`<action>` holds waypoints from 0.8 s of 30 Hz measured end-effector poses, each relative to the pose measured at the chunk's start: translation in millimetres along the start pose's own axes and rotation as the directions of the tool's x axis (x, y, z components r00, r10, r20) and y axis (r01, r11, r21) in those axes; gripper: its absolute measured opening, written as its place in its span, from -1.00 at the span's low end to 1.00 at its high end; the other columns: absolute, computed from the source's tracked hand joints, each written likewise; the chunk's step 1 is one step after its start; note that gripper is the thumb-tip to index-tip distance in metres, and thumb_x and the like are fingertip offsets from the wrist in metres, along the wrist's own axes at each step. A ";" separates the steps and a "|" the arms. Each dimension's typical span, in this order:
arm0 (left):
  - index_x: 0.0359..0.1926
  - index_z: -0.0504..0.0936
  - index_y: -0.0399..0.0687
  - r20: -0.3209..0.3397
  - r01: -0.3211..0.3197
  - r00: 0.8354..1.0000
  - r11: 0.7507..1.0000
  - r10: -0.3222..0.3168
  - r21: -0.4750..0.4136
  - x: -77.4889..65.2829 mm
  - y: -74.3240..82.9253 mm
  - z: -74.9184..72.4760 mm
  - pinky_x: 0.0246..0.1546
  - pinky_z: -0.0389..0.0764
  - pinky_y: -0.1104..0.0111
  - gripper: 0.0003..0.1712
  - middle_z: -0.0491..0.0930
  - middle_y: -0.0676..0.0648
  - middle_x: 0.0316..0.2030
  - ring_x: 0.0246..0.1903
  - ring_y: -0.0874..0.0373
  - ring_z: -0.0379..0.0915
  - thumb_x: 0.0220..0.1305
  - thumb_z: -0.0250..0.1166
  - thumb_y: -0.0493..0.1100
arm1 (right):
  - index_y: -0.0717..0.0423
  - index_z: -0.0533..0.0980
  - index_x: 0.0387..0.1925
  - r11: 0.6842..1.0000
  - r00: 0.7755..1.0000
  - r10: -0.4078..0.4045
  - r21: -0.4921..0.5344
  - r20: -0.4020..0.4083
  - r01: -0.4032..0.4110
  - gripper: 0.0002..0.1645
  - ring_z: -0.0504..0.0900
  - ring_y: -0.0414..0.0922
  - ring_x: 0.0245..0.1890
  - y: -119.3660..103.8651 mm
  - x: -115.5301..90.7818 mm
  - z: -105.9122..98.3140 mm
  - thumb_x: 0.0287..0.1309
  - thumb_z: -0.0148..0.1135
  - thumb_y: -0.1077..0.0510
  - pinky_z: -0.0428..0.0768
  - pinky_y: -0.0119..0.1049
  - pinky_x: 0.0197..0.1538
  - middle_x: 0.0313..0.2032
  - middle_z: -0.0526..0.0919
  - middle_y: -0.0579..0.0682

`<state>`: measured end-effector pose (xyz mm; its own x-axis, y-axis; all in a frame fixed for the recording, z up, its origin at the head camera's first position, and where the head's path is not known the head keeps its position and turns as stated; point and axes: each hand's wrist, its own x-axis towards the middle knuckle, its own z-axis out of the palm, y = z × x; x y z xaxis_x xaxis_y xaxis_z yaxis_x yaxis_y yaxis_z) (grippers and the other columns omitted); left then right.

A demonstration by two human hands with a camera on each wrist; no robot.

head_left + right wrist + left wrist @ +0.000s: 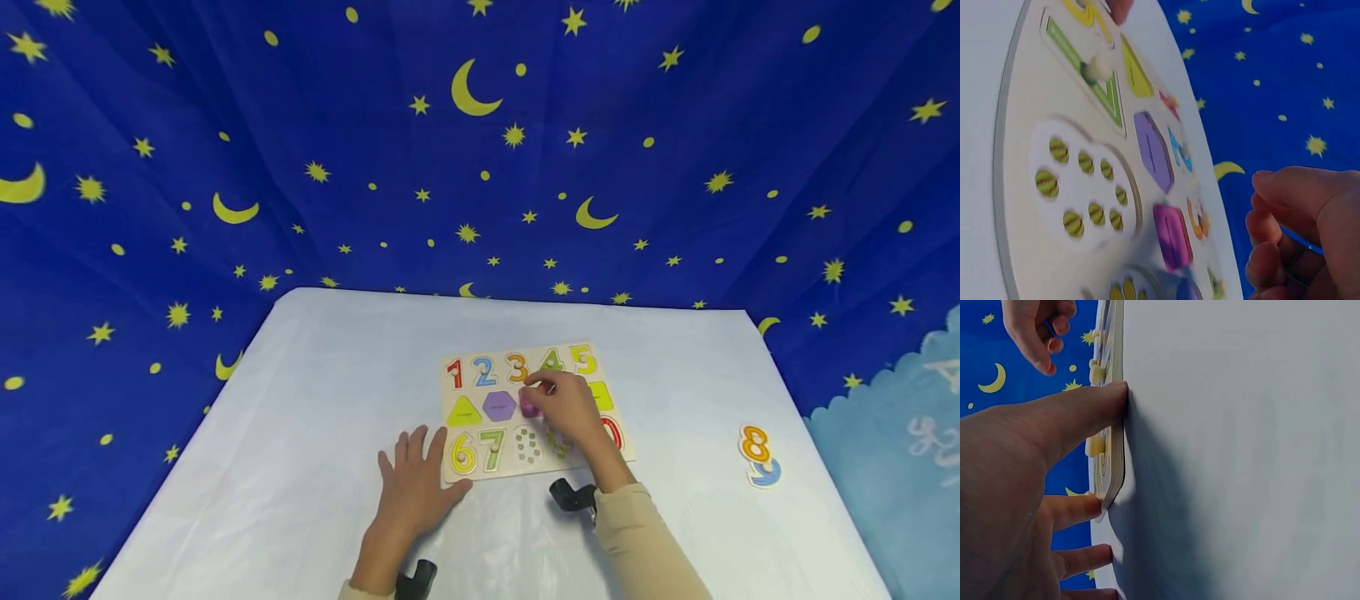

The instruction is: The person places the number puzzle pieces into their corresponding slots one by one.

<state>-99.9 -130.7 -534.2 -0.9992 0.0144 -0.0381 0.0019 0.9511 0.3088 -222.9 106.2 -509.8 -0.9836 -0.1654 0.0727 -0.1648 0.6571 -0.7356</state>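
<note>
A wooden number puzzle board [510, 472] with knobbed number pieces and coloured shapes lies on the table. My left hand [417, 483] rests at its lower left corner with fingers spread, the thumb [1094, 406] against the front edge. My right hand [564, 406] hovers over the middle row, loosely curled and holding nothing visible. Below it, apart from the fingers, a magenta shape piece [1172, 236] lies in the board. Two recesses show printed pictures, among them the 8-shaped recess [1085, 181]. Part of the board is hidden under the right hand and wrist.
To the right on the white table [315, 375], an orange number 8 piece [754, 443] partly overlaps a blue number 9 piece [765, 474]. A blue cloth [405, 167] with yellow moons and stars hangs behind and at the sides.
</note>
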 end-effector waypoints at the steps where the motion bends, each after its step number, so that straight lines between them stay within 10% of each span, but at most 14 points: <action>1: 0.40 0.27 -0.04 -0.001 -0.001 1.000 1.000 0.001 -0.001 0.2 0.2 -0.1 0.14 -0.06 -0.40 0.02 0.16 -0.29 0.33 0.33 -0.35 -0.06 0.02 0.33 0.35 | -0.05 0.69 -0.24 1.000 1.000 0.004 0.000 -0.005 -0.004 -0.78 0.48 -0.17 -0.57 1.4 -0.6 -2.2 0.09 0.36 -0.02 0.43 -0.26 -0.52 -0.53 0.57 -0.17; 24: 0.39 0.30 0.00 -0.021 -0.003 1.000 1.000 0.003 0.011 1.1 -1.5 -0.2 0.14 0.00 -0.38 0.02 0.22 -0.26 0.31 0.31 -0.31 0.02 -0.01 0.33 0.38 | 0.01 0.65 -0.09 0.991 0.987 0.127 -0.030 -0.098 -0.130 -0.69 0.50 -0.12 -0.46 51.3 -31.8 -56.3 0.18 0.30 -0.02 0.47 -0.28 -0.47 -0.40 0.58 -0.05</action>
<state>-101.0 -132.1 -534.5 -0.9998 0.0110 -0.0171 0.0054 0.9546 0.2979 -204.2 186.7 -511.9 -0.9990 -0.0079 0.0447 -0.0377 0.6945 -0.7185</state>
